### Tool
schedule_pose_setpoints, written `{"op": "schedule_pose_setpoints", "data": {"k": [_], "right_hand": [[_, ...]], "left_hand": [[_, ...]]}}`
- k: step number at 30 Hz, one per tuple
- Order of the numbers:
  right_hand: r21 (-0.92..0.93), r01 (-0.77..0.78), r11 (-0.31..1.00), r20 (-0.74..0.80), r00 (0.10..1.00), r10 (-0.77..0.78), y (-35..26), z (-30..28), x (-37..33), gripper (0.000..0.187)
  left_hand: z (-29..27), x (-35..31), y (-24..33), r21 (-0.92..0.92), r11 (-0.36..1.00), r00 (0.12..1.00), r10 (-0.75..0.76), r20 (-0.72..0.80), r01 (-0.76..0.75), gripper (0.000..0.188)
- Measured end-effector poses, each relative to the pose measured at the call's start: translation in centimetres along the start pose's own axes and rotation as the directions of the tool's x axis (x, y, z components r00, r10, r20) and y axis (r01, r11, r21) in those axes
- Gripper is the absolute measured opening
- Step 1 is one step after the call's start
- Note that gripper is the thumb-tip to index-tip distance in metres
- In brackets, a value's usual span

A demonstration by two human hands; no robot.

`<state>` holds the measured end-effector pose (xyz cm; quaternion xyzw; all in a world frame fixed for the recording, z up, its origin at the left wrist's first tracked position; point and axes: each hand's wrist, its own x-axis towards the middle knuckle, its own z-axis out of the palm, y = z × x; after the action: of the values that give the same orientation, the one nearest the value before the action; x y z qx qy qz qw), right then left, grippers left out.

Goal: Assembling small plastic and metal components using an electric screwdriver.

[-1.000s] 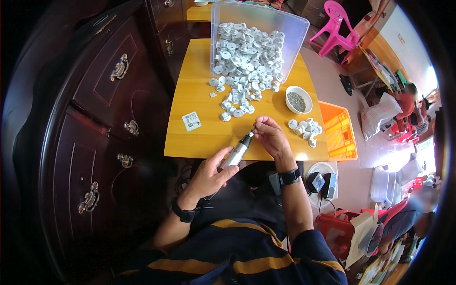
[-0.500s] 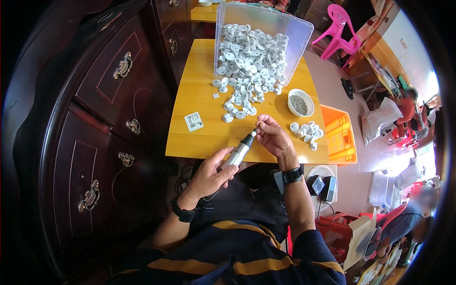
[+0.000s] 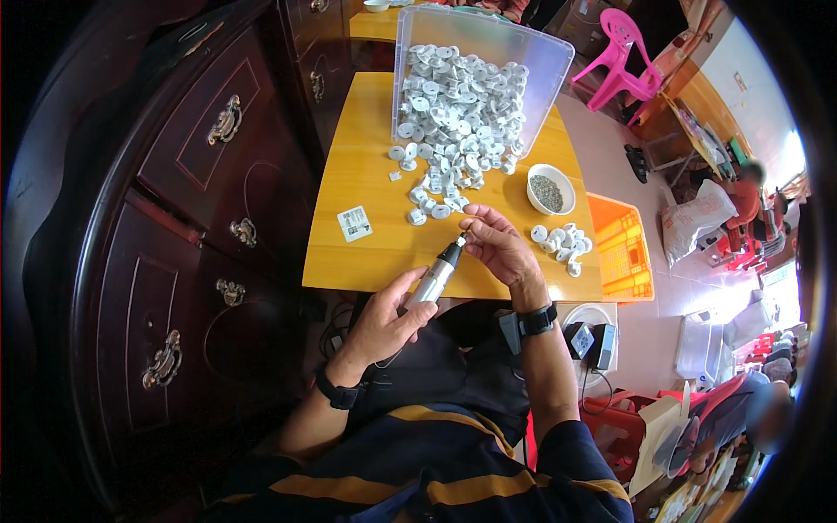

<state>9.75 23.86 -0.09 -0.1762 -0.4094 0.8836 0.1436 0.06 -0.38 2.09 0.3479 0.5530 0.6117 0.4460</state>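
Observation:
My left hand [image 3: 390, 314] is wrapped round a silver electric screwdriver [image 3: 432, 284] with a black nose, tilted up and to the right over the table's near edge. At its tip, the thumb and forefinger of my right hand [image 3: 506, 250] are pinched together. Whatever small thing lies between them is too small to make out. Beyond my hands, many white round plastic parts [image 3: 466, 100] spill out of a clear plastic bin [image 3: 545, 61] tipped on its side. To the right stands a white bowl [image 3: 571, 193] of small metal screws, with a smaller heap of white parts [image 3: 565, 241] nearer me.
A printed square card [image 3: 355, 223] lies on the left of the yellow wooden table [image 3: 357, 166]. An orange crate [image 3: 643, 277] stands against the table's right side. Dark wooden cabinets [image 3: 200, 166] rise close on my left. Other people sit farther off at the right.
The screwdriver's tip and my right fingers have shifted very slightly left. My left hand keeps its grip on the screwdriver. At the far right, a person has moved a little.

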Motion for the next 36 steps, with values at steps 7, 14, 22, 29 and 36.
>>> {"op": "schedule_pose_setpoints", "data": {"k": [7, 14, 22, 29, 36], "right_hand": [[-0.51, 0.13, 0.85, -0.179, 0.951, -0.253, 2.1, 1.1, 2.5, 0.023], [-0.985, 0.152, 0.08, 0.064, 0.758, -0.65, 4.3, 1.9, 4.9, 0.024], [-0.928, 0.232, 0.292, -0.003, 0.778, -0.628, 4.2, 1.8, 3.0, 0.015], [-0.407, 0.359, 0.84, -0.179, 0.87, -0.459, 3.7, 0.2, 1.1, 0.019], [-0.459, 0.297, 0.837, -0.245, 0.863, -0.441, 3.6, 0.3, 0.5, 0.023]], "left_hand": [[-0.4, 0.3, -0.8, -0.048, 0.997, 0.985, 0.049, -0.168, -0.058, 0.057], [-0.5, 0.2, -0.2, -0.068, 0.997, 0.978, 0.016, -0.206, -0.031, 0.056], [-0.6, 0.1, -0.2, -0.03, 1.0, 0.982, -0.013, -0.188, 0.007, 0.055], [-0.3, 0.3, -0.4, 0.008, 1.0, 0.988, -0.006, -0.153, 0.007, 0.053], [-0.2, 0.3, -0.9, 0.036, 0.999, 0.995, -0.012, -0.098, 0.015, 0.055]]}}
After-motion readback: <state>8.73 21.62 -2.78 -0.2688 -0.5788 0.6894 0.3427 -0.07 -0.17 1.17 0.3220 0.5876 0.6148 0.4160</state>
